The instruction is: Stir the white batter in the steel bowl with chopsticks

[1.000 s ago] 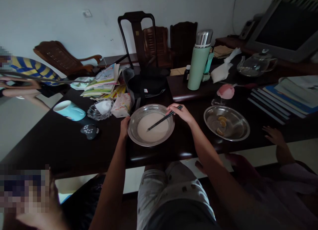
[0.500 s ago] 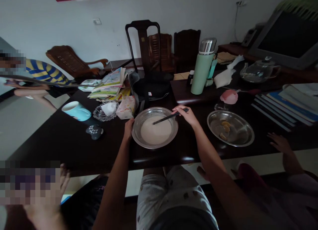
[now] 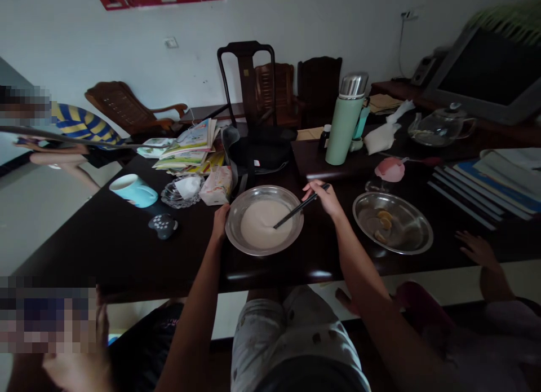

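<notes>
A round metal bowl (image 3: 236,239) stands on the dark table in front of me, with a pale, creamy batter (image 3: 257,225) in it. My left hand (image 3: 220,220) grips the bowl's left rim, its fingers partly hidden behind the edge. Black chopsticks (image 3: 296,210) are closed in my right hand (image 3: 322,196), just beyond the bowl's right rim. They slant down to the left, and their tips dip into the batter near its middle.
Right of the bowl stands a metal basin (image 3: 408,225) holding several orange-brown pieces. Another person's hand (image 3: 477,248) rests on the table edge near stacked folders (image 3: 473,194). Behind stand a green thermos (image 3: 344,127) and a glass teapot (image 3: 439,127). Leftward are a blue mug (image 3: 134,192) and a game controller (image 3: 163,227).
My right hand has swept the chopstick tips through the batter, first away from me, then back toward me and rightward. My left hand keeps its place on the rim. The view has shifted slightly.
</notes>
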`<action>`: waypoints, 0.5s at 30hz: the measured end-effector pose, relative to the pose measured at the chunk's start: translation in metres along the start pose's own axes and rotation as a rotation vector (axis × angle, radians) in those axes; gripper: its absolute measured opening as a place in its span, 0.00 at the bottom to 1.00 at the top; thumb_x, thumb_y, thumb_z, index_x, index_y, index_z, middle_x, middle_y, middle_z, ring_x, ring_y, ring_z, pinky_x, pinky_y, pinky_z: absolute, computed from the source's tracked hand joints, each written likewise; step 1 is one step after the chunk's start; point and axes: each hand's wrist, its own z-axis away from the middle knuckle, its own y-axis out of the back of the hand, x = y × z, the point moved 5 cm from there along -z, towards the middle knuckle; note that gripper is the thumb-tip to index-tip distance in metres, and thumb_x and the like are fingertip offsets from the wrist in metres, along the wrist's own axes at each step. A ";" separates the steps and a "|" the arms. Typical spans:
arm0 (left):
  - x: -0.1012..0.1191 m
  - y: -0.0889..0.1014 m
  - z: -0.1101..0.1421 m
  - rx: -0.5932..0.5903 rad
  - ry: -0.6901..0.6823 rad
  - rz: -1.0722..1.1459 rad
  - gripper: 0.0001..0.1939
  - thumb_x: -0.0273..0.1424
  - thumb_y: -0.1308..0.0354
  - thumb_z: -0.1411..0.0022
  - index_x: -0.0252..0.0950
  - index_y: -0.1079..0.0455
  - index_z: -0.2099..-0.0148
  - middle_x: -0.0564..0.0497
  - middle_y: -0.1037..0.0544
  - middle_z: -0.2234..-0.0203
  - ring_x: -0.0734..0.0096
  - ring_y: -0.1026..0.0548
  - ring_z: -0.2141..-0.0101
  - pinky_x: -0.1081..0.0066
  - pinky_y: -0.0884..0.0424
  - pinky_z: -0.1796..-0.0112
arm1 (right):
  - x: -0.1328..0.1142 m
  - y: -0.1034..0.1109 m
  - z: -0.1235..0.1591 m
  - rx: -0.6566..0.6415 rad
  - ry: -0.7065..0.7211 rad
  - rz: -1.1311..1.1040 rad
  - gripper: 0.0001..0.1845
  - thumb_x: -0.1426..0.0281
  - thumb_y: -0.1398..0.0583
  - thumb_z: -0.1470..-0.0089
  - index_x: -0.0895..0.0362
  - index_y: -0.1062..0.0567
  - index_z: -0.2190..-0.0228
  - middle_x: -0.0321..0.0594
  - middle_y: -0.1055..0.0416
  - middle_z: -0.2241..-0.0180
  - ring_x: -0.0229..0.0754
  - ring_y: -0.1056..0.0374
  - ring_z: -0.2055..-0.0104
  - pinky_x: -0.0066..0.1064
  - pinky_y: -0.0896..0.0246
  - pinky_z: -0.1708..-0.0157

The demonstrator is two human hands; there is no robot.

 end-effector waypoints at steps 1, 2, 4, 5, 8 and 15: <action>0.000 -0.001 0.000 -0.003 -0.001 -0.004 0.19 0.45 0.42 0.42 0.40 0.39 0.78 0.57 0.31 0.85 0.67 0.32 0.65 0.69 0.34 0.68 | 0.000 -0.004 0.000 -0.042 -0.015 -0.009 0.21 0.51 0.43 0.42 0.55 0.22 0.70 0.38 0.22 0.78 0.41 0.29 0.73 0.30 0.43 0.73; 0.001 -0.001 0.001 -0.004 -0.007 -0.008 0.19 0.44 0.43 0.41 0.39 0.39 0.78 0.57 0.31 0.85 0.67 0.33 0.65 0.69 0.35 0.68 | 0.001 -0.009 0.001 -0.088 -0.031 -0.014 0.21 0.51 0.43 0.42 0.55 0.22 0.70 0.38 0.21 0.76 0.41 0.28 0.72 0.30 0.42 0.72; 0.002 -0.002 0.001 -0.007 -0.023 -0.017 0.19 0.43 0.45 0.39 0.38 0.40 0.77 0.56 0.31 0.84 0.67 0.33 0.65 0.68 0.35 0.68 | 0.000 -0.015 0.002 -0.135 -0.041 -0.011 0.20 0.51 0.42 0.43 0.55 0.21 0.67 0.39 0.20 0.72 0.42 0.26 0.67 0.30 0.40 0.70; 0.003 -0.002 0.002 -0.010 -0.031 -0.021 0.20 0.43 0.45 0.38 0.38 0.40 0.77 0.56 0.31 0.84 0.67 0.33 0.65 0.68 0.36 0.67 | -0.001 -0.015 0.002 -0.120 -0.033 -0.003 0.20 0.51 0.41 0.44 0.54 0.21 0.66 0.39 0.19 0.70 0.43 0.26 0.66 0.30 0.40 0.69; 0.006 -0.002 0.003 -0.013 -0.033 -0.028 0.19 0.42 0.45 0.38 0.38 0.40 0.77 0.56 0.31 0.84 0.68 0.33 0.65 0.69 0.36 0.67 | -0.003 -0.006 0.001 0.005 0.005 0.019 0.20 0.52 0.42 0.43 0.55 0.22 0.68 0.39 0.20 0.72 0.42 0.27 0.68 0.30 0.41 0.70; 0.011 0.001 0.006 0.031 0.035 -0.103 0.19 0.47 0.40 0.44 0.40 0.37 0.76 0.61 0.27 0.83 0.67 0.32 0.62 0.68 0.33 0.64 | -0.003 -0.016 0.002 -0.152 -0.039 0.017 0.21 0.50 0.42 0.44 0.55 0.22 0.66 0.40 0.19 0.70 0.43 0.26 0.66 0.30 0.41 0.71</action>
